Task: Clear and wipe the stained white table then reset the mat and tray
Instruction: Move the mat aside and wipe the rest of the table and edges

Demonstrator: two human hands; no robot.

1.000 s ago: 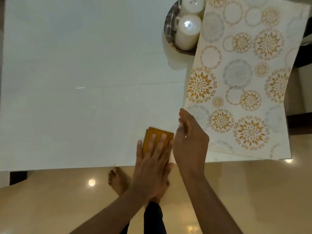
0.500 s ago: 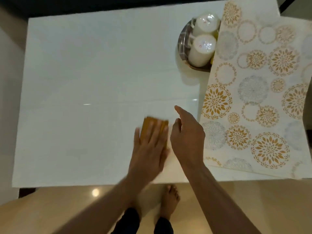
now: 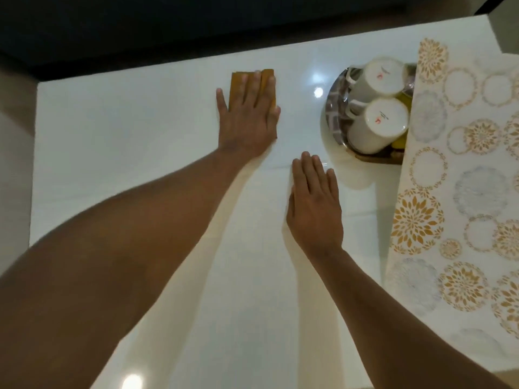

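Note:
My left hand [image 3: 248,116] lies flat with straight fingers on a folded orange cloth [image 3: 238,85], pressing it onto the white table [image 3: 134,153] near the far edge. My right hand [image 3: 314,204] rests flat and open on the table nearer to me. A round metal tray [image 3: 335,119] with two upturned white mugs [image 3: 376,127] sits at the far right. The patterned mat [image 3: 460,192], white with gold and grey flower circles, lies at the right and covers part of the tray.
Beyond the table's far edge is a dark area [image 3: 168,29]. The table's left edge [image 3: 35,164] borders a beige floor. A ceiling light reflects on the table [image 3: 318,92] beside the tray.
My left hand has pushed the orange cloth from the near edge across to the table's far side. My right hand has flattened onto the table. The camera has leaned forward.

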